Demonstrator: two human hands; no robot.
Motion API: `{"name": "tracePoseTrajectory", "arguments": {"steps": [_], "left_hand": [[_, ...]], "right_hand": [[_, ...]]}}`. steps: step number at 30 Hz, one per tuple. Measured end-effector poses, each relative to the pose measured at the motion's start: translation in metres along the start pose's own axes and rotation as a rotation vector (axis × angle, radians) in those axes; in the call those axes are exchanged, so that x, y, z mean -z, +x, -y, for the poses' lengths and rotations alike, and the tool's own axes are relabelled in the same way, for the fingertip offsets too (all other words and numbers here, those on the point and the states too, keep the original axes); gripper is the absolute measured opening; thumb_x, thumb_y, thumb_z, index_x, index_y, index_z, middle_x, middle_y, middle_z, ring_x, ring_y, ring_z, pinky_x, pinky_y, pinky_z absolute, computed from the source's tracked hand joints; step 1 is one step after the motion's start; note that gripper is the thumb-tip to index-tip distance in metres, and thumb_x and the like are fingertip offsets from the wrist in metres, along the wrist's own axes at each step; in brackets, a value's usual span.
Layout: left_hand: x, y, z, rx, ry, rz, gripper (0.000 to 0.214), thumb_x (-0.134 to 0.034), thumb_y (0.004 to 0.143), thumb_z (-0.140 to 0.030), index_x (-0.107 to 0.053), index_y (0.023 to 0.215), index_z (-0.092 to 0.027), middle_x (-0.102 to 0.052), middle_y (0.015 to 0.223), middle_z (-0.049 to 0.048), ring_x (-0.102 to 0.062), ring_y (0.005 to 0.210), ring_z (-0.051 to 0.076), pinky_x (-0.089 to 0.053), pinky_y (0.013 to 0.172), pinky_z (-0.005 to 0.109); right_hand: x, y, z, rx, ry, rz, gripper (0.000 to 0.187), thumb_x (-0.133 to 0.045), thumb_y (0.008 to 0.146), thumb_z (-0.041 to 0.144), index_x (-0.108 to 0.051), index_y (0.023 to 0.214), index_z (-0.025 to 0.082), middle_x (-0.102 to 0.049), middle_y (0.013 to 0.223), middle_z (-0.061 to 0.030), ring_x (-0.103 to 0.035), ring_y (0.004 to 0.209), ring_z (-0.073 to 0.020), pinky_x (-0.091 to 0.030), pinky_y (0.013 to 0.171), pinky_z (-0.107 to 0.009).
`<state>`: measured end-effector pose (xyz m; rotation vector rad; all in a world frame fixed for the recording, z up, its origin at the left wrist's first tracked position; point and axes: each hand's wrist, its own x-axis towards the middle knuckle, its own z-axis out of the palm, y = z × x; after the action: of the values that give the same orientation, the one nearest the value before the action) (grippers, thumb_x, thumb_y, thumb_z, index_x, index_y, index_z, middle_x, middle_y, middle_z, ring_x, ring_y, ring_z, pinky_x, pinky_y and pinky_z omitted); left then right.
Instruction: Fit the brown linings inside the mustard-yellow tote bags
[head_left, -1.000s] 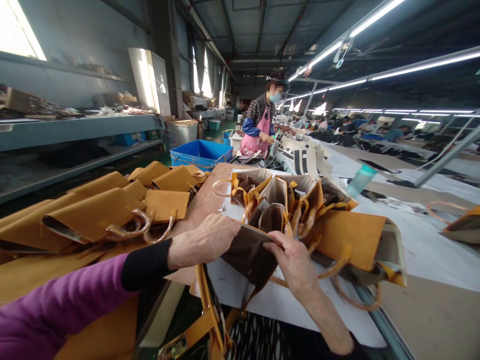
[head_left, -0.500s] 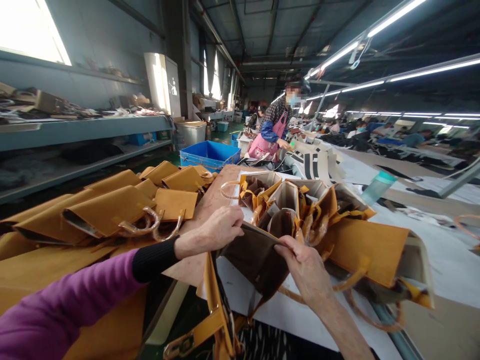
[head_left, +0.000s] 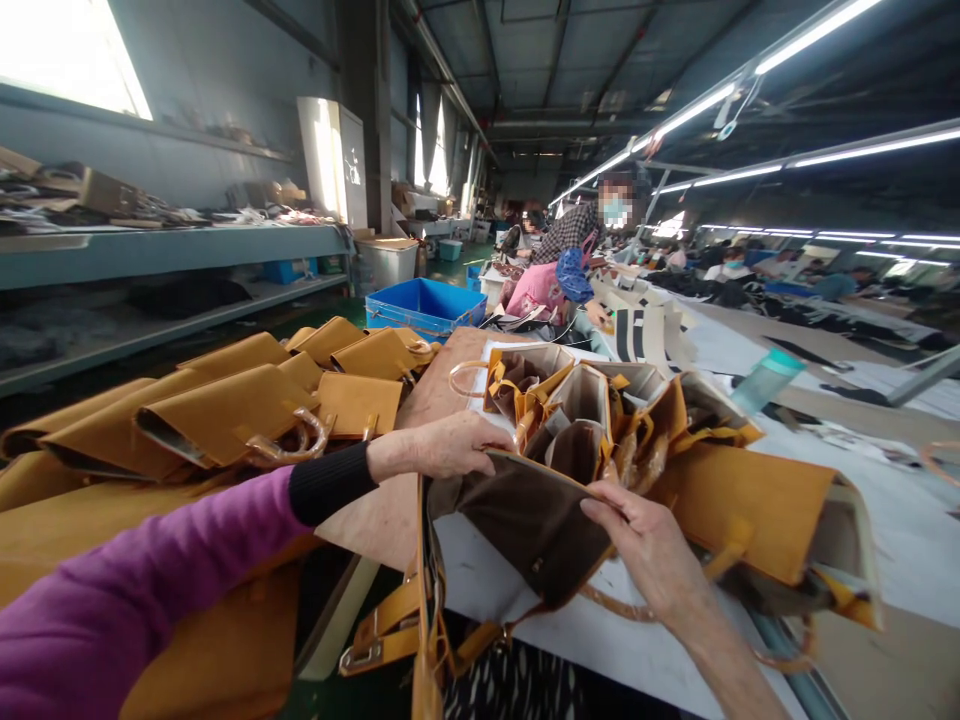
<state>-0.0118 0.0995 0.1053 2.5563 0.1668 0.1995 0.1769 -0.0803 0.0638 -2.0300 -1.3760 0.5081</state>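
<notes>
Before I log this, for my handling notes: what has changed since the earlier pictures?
The left hand and right hand have drawn farther apart along the edge of the held bag, showing more of its inside. The co-worker has bent lower. Both hands still grip the bag, neither letting go; the blue bin stayed put.

- Held bag (head_left: pixel 529 520): smooth, cloth-like dark brown inside with a dull sheen.
- Buckle (head_left: pixel 365 656): shiny metal.
- Stacked bags (head_left: pixel 217 415): smooth, matt tan, leather-like.
- Handles (head_left: pixel 281 457): wrapped in glossy, clear plastic.
- Sleeve (head_left: pixel 202 550): soft, matt purple cloth.
- Cuff (head_left: pixel 330 485): black, knit-looking.
- Crate (head_left: pixel 420 328): smooth blue plastic, slightly glossy.
- White sheet (head_left: pixel 645 655): matt, paper-like.
- Bottle (head_left: pixel 766 384): translucent, smooth plastic.
</notes>
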Motion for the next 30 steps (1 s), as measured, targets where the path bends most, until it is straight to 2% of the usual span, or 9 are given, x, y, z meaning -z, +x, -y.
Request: {"name": "tracePoseTrajectory", "arguments": {"steps": [4, 9, 14, 18, 22, 26, 30], "left_hand": [[-0.001, 0.003, 0.005, -0.04, -0.04, -0.016, 0.007, -0.059, 0.078, -0.018, -0.064, 0.081, -0.013, -0.049, 0.062, -0.0047, -0.042, 0.059, 0.007, -0.031, 0.056, 0.017], [-0.005, 0.008, 0.012, -0.049, -0.124, -0.025, 0.013, -0.055, 0.081, -0.018, -0.066, 0.078, -0.012, -0.053, 0.061, -0.0037, -0.044, 0.059, 0.007, -0.033, 0.058, 0.016], [-0.007, 0.01, 0.011, -0.037, -0.08, -0.017, 0.019, -0.051, 0.083, -0.016, -0.067, 0.074, -0.01, -0.055, 0.06, -0.002, -0.045, 0.059, 0.008, -0.033, 0.058, 0.017], [-0.006, 0.008, 0.005, -0.013, -0.039, -0.043, 0.02, -0.05, 0.083, -0.014, -0.067, 0.072, -0.01, -0.055, 0.06, -0.0021, -0.045, 0.058, 0.007, -0.032, 0.057, 0.017], [-0.006, 0.007, 0.001, 0.004, -0.047, -0.064, 0.018, -0.051, 0.082, -0.012, -0.067, 0.075, -0.011, -0.058, 0.063, -0.0018, -0.047, 0.06, 0.007, -0.033, 0.059, 0.017], [-0.006, 0.006, 0.0, 0.033, -0.057, -0.086, 0.018, -0.052, 0.079, -0.01, -0.064, 0.067, -0.011, -0.05, 0.054, -0.0045, -0.041, 0.054, 0.006, -0.03, 0.054, 0.017], [-0.007, 0.007, 0.001, 0.029, -0.052, -0.106, 0.018, -0.052, 0.078, -0.008, -0.062, 0.063, -0.01, -0.043, 0.051, -0.0059, -0.036, 0.051, 0.005, -0.028, 0.053, 0.017]], "right_hand": [[0.002, 0.002, -0.001, 0.024, -0.001, 0.007, 0.029, -0.042, 0.082, 0.044, -0.06, 0.079, 0.021, -0.058, 0.071, 0.0017, -0.052, 0.074, -0.0165, -0.035, 0.07, -0.026], [0.003, 0.002, 0.002, 0.052, -0.033, -0.014, 0.03, -0.04, 0.084, 0.041, -0.061, 0.079, 0.02, -0.056, 0.068, 0.0021, -0.05, 0.068, -0.0148, -0.035, 0.064, -0.025], [0.004, 0.002, 0.005, 0.061, -0.087, -0.013, 0.029, -0.04, 0.085, 0.039, -0.06, 0.075, 0.021, -0.054, 0.063, 0.0034, -0.05, 0.063, -0.0135, -0.034, 0.061, -0.024], [0.005, 0.001, 0.009, 0.059, -0.278, -0.073, 0.028, -0.042, 0.087, 0.039, -0.06, 0.072, 0.023, -0.054, 0.061, 0.0038, -0.052, 0.063, -0.0136, -0.034, 0.06, -0.024], [0.001, 0.007, 0.019, 0.172, -0.479, -0.102, 0.026, -0.041, 0.09, 0.035, -0.063, 0.078, 0.025, -0.063, 0.069, 0.0021, -0.058, 0.07, -0.0143, -0.034, 0.062, -0.024], [-0.012, 0.018, 0.035, 0.278, -0.625, -0.122, 0.024, -0.044, 0.09, 0.032, -0.063, 0.077, 0.023, -0.067, 0.068, -0.0004, -0.062, 0.067, -0.0146, -0.031, 0.057, -0.024], [-0.024, 0.026, 0.051, 0.327, -0.664, -0.167, 0.019, -0.05, 0.088, 0.031, -0.064, 0.078, 0.022, -0.069, 0.067, -0.0005, -0.063, 0.063, -0.0138, -0.029, 0.053, -0.024]]}}
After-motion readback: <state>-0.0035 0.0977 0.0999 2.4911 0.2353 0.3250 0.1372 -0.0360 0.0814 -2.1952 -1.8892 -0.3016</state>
